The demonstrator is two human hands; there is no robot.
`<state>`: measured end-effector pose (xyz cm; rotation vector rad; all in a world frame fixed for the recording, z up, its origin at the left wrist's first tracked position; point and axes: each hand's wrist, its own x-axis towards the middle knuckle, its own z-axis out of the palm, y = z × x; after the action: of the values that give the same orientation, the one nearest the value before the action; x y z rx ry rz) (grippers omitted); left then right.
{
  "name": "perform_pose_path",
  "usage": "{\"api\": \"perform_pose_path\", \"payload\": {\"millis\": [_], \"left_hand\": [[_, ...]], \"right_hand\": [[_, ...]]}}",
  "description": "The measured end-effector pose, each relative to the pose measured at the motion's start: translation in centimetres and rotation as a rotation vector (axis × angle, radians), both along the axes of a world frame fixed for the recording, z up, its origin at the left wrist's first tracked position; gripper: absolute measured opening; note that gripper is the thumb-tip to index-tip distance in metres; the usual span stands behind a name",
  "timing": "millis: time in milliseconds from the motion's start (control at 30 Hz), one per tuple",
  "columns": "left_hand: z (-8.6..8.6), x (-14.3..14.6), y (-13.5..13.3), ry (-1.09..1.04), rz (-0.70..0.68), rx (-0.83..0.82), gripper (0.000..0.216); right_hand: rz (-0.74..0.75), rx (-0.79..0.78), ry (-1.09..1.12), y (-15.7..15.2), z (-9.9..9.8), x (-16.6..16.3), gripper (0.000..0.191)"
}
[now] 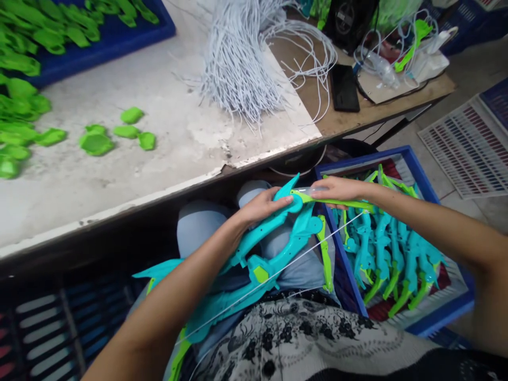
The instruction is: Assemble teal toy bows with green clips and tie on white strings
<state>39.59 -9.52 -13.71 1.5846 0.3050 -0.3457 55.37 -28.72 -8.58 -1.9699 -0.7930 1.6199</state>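
A turquoise toy bow [278, 233] with green tips and a white string lies across my lap, below the table edge. My left hand [260, 205] is closed around the bow's upper limb near its pointed end. My right hand [337, 189] pinches a green tip piece [341, 201] at that same end, fingers pressed together. A second turquoise bow [222, 301] lies under the first. Right of my knees, a blue crate [440, 312] holds several finished turquoise and green bows [389, 254].
On the worn white table [159, 132] lie loose green plastic parts [115, 135], a blue tray [115, 37] of more green parts, and a bundle of white cords [242, 69]. A black phone [343, 87] rests on a brown board. Crates stand on the floor at right.
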Motion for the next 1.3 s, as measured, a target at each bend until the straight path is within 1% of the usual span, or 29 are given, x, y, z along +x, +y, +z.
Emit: {"api": "perform_pose_path", "payload": {"millis": [100,167,233,300,333,367,433,467,500,533,600,667,700,767,833,900,933,967,1000,1033,1067,1100,1133,1167,1200,1300], "left_hand": [[0.9,0.1,1.3,0.003,0.011,0.059,0.069],[1.6,0.2,2.2,0.041,0.052,0.064,0.073],[2.3,0.3,3.0,0.072,0.101,0.009,0.074],[2.6,0.5,3.5,0.083,0.128,-0.070,0.075],[2.6,0.5,3.6,0.083,0.132,-0.100,0.075],[2.6,0.6,3.6,0.081,0.134,-0.119,0.076],[2.5,0.6,3.5,0.078,0.148,-0.125,0.077],[2.4,0.6,3.4,0.077,0.161,-0.115,0.077],[2.2,0.6,3.3,0.075,0.173,-0.095,0.077],[2.1,0.6,3.3,0.070,0.179,-0.064,0.076],[1.7,0.5,3.3,0.051,0.169,0.032,0.071],[1.2,0.6,3.3,0.027,0.144,0.154,0.066],[1.0,0.8,3.3,0.015,0.137,0.223,0.064],[0.5,1.0,2.7,-0.006,0.142,0.397,0.058],[0.5,0.8,1.3,-0.046,0.206,0.632,0.056],[0.9,0.0,-1.1,-0.162,0.318,0.834,0.056],[1.2,-0.6,-2.6,-0.244,0.354,0.871,0.055],[1.6,-1.4,-4.3,-0.320,0.339,0.844,0.052],[2.0,-2.3,-6.1,-0.366,0.251,0.749,0.049],[2.4,-3.2,-7.9,-0.359,0.098,0.598,0.047],[2.6,-4.0,-9.6,-0.293,-0.085,0.415,0.047],[2.7,-4.6,-11.1,-0.187,-0.248,0.233,0.049],[2.6,-5.2,-12.4,-0.066,-0.359,0.072,0.051],[2.5,-5.6,-13.4,0.043,-0.408,-0.055,0.053],[2.2,-5.9,-14.1,0.128,-0.407,-0.148,0.055],[1.5,-6.3,-15.0,0.251,-0.362,-0.334,0.058]], "right_hand": [[-0.105,0.061,0.000,1.3,1.1,1.0,0.037],[-0.239,0.125,0.011,1.3,1.6,2.3,0.034],[-0.461,0.204,0.007,0.2,1.4,3.4,0.032],[-0.696,0.239,-0.015,-2.1,0.3,3.4,0.029],[-0.769,0.219,-0.016,-3.4,-0.5,2.7,0.028],[-0.807,0.177,0.001,-4.7,-1.5,1.4,0.028],[-0.768,0.083,0.119,-6.8,-3.6,-2.5,0.032],[-0.754,0.075,0.206,-7.6,-4.5,-5.0,0.036],[-0.774,0.107,0.285,-8.1,-5.3,-7.4,0.039],[-0.829,0.140,0.355,-8.5,-5.9,-9.8,0.042],[-0.972,0.183,0.448,-9.4,-6.4,-13.8,0.048],[-1.083,0.169,0.466,-10.8,-6.1,-16.5,0.052],[-1.105,0.146,0.459,-11.7,-5.7,-17.4,0.054],[-1.095,0.099,0.447,-13.8,-4.9,-18.6,0.055],[-1.052,0.085,0.431,-15.7,-4.1,-19.3,0.054],[-1.006,0.121,0.397,-16.9,-3.5,-19.5,0.050],[-0.982,0.153,0.370,-17.2,-3.3,-19.5,0.049],[-0.953,0.185,0.339,-17.4,-3.0,-19.4,0.047],[-0.917,0.209,0.308,-17.5,-2.8,-19.2,0.045],[-0.879,0.223,0.275,-17.6,-2.5,-18.9,0.044],[-0.840,0.224,0.242,-17.7,-2.2,-18.6,0.044],[-0.800,0.214,0.217,-17.8,-1.9,-18.3,0.043],[-0.759,0.195,0.200,-17.9,-1.5,-18.0,0.043],[-0.716,0.173,0.192,-18.1,-1.2,-17.8,0.043],[-0.670,0.150,0.189,-18.3,-1.0,-17.5,0.043],[-0.542,0.079,0.175,-18.7,-0.3,-16.9,0.044]]}}
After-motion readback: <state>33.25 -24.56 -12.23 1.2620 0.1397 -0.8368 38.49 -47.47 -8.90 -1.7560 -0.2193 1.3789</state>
